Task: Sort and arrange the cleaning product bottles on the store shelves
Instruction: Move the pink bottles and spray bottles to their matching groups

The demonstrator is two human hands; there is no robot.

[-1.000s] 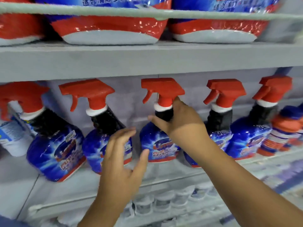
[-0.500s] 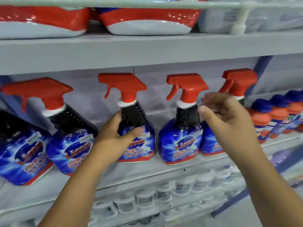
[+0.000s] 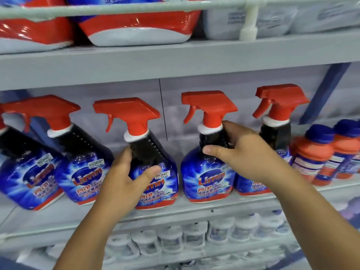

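Both hands now grip spray bottles mid-frame: your left hand (image 3: pixel 124 184) holds one bottle's shoulder (image 3: pixel 155 172), your right hand (image 3: pixel 243 152) has just closed on its neighbour's neck (image 3: pixel 212 139), so straightening goes on.

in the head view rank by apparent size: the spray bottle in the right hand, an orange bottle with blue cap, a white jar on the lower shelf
1. Spray bottle, held by the right hand
2. Orange bottle
3. White jar

The jars sit lower and blurred, so the last gap is unsure.
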